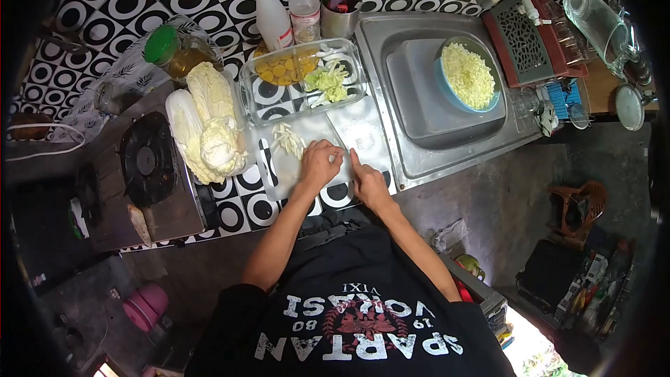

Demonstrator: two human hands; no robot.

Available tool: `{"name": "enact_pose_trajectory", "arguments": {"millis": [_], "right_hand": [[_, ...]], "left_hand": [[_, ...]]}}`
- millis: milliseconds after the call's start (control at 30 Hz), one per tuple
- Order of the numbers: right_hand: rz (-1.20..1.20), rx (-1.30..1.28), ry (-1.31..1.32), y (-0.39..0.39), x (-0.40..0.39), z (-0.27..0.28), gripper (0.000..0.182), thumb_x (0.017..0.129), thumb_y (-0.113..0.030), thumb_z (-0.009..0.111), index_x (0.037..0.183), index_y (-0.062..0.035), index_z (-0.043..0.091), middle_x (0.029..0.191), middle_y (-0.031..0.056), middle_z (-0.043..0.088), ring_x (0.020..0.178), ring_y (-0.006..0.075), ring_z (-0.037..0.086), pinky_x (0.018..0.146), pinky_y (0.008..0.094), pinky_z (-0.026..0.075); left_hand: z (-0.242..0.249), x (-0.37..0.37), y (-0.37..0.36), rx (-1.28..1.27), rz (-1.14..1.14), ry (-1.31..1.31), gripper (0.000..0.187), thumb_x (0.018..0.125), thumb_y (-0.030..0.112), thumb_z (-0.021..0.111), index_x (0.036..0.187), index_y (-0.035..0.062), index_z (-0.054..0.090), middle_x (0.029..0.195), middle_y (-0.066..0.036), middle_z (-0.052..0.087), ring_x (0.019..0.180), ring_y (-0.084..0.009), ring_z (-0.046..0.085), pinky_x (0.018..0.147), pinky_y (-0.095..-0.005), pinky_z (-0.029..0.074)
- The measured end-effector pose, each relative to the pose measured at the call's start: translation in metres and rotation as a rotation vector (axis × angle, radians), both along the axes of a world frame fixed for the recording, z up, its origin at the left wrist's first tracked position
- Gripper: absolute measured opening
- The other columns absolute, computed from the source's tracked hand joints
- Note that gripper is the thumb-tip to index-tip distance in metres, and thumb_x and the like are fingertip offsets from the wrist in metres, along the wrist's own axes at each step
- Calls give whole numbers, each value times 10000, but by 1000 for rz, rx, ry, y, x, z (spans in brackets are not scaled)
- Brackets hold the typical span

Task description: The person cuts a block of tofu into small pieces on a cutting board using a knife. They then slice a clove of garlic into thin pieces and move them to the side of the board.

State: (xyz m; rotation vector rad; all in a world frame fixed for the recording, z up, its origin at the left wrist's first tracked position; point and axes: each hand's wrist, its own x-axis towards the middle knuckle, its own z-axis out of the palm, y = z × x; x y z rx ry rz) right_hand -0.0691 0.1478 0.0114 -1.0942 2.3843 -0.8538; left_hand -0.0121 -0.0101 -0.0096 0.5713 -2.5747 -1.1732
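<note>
My left hand (321,165) rests on a translucent cutting board (278,180), fingers curled over a small pale piece too hidden to identify. Close beside it, my right hand (368,180) grips a knife (338,130), index finger stretched forward and the blade pointing away from me. Pale cut strips (287,141) lie on the board left of my left hand. Beyond the board, a clear glass dish (249,101) holds leafy green pieces (326,84) and pale strips. Whole napa cabbages (207,122) lie left of the board.
Right of the board is a steel sink (412,162) with a blue bowl (497,103) of chopped pale vegetable. A stove (167,188) stands left. Behind the dish are a white bottle (273,17), a blue-capped bottle (305,14) and a utensil cup (339,22).
</note>
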Motion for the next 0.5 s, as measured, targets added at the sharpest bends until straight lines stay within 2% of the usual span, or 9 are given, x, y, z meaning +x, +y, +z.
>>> {"name": "enact_pose_trajectory", "arguments": {"millis": [33, 100, 200, 233, 300, 500], "right_hand": [[1, -2, 3, -1, -1, 3, 693, 718, 33, 558, 1376, -54, 355, 757, 214, 585, 685, 392, 591, 660, 458, 483], [-10, 24, -5, -1, -2, 11, 654, 711, 76, 551, 1340, 10, 387, 715, 183, 579, 672, 345, 593, 637, 415, 471], [-15, 32, -57, 4, 0, 23, 622, 724, 77, 548, 1326, 34, 396, 701, 192, 574, 678, 342, 598, 634, 400, 468], [-13, 36, -59, 8, 1, 21, 622, 724, 77, 548, 1326, 34, 396, 701, 192, 574, 678, 342, 598, 634, 400, 468], [-19, 22, -96, 14, 5, 17, 651, 745, 31, 558, 1363, -19, 360, 720, 221, 580, 680, 393, 592, 648, 458, 476], [-34, -49, -74, 20, 15, 1, 676, 729, 49, 549, 1371, -27, 349, 736, 218, 581, 676, 392, 588, 644, 461, 476]], "left_hand": [[-1, 0, 0, 9, -1, 0, 88, 699, 131, 681, 777, 95, 703, 791, -77, 606, 794, -293, 548, 725, -383, 449], [-3, 0, -1, 15, 24, 21, 85, 690, 117, 689, 771, 94, 705, 779, -79, 607, 787, -289, 553, 718, -375, 452], [-5, 1, 0, 23, 49, 27, 80, 683, 102, 697, 762, 92, 708, 768, -83, 607, 782, -286, 559, 712, -368, 455], [-5, 0, 0, 20, 47, 19, 75, 685, 100, 697, 759, 91, 708, 769, -85, 605, 785, -287, 561, 715, -370, 456], [-5, 0, 0, 25, 46, 20, 76, 685, 97, 695, 760, 92, 708, 770, -85, 606, 783, -286, 560, 713, -370, 455], [-3, 0, -1, 16, 23, 12, 78, 684, 85, 689, 760, 91, 707, 776, -82, 608, 782, -284, 557, 708, -373, 450]]}}
